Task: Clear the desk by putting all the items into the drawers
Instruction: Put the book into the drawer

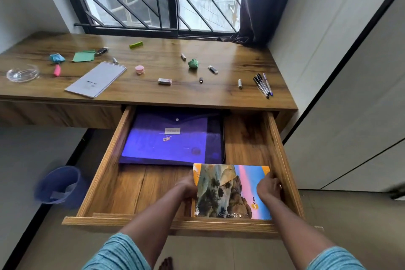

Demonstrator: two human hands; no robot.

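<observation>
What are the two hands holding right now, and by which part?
Both hold the colourful paper notebook with a mountain-landscape cover, inside the open wooden drawer: the left hand grips its left edge, the right hand its right edge.

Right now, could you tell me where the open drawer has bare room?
Bare wood lies front left, between the folder's near edge, the drawer's left wall and the notebook. A second strip runs between the folder's right edge and the right wall. Front right is crowded: the left hand and the right hand hold the notebook.
</observation>
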